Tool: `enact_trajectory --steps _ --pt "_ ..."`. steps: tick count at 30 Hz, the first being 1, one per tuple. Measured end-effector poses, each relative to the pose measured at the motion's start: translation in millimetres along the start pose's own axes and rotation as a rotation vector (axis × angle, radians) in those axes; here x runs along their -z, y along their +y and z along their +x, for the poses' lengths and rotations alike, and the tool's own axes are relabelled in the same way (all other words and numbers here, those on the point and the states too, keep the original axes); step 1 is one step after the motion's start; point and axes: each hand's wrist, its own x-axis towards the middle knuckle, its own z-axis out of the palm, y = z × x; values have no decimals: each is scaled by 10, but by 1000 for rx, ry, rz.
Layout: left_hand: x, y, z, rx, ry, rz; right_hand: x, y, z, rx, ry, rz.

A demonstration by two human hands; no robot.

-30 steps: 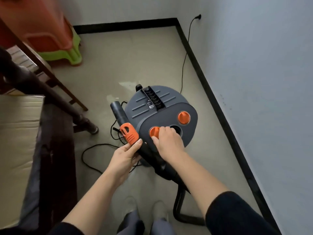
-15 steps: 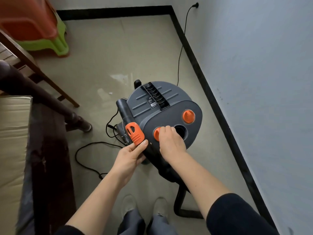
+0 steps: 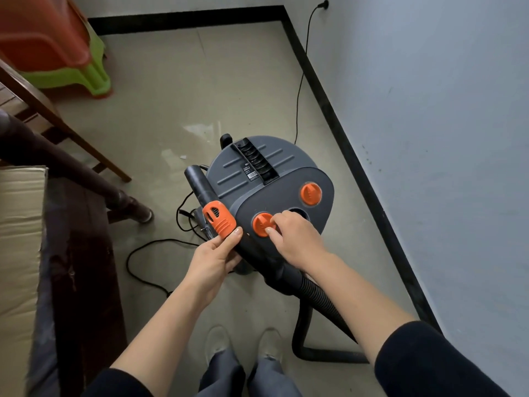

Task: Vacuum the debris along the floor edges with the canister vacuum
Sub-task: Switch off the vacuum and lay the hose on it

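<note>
Head view; left grip (image 3: 213, 259) curled round hose wand (image 3: 219, 219); right grip (image 3: 297, 239) pinching orange knob (image 3: 261, 223) on canister vacuum (image 3: 286, 156)

A beige floor (image 3: 229, 90) meets a pale blue-grey wall (image 3: 443, 138) on the right, with a black baseboard (image 3: 357, 167) running along both walls into the far corner. At far left an orange stool (image 3: 43, 32) sits stacked on a green stool (image 3: 86, 78), beside a dark wooden frame (image 3: 43, 104) and a cream cushion (image 3: 17, 239).
</note>
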Motion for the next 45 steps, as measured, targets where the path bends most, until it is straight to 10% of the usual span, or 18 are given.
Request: enact_trajectory --steps 7,17,29,38,45 --pt "-228 91 -5 -17 43 -24 -70 334 -785 -122 -69 279" --pt "-581 600 122 -72 140 -143 202 895 -835 -444 -16 23" --pt "-670 788 423 62 384 -524 1297 1046 105 -47 106 -431" --pt "-60 732 909 78 721 40 1242 315 1122 236 -54 -653" --pt "-358 754 787 -62 373 701 899 11 1446 333 -255 -592"
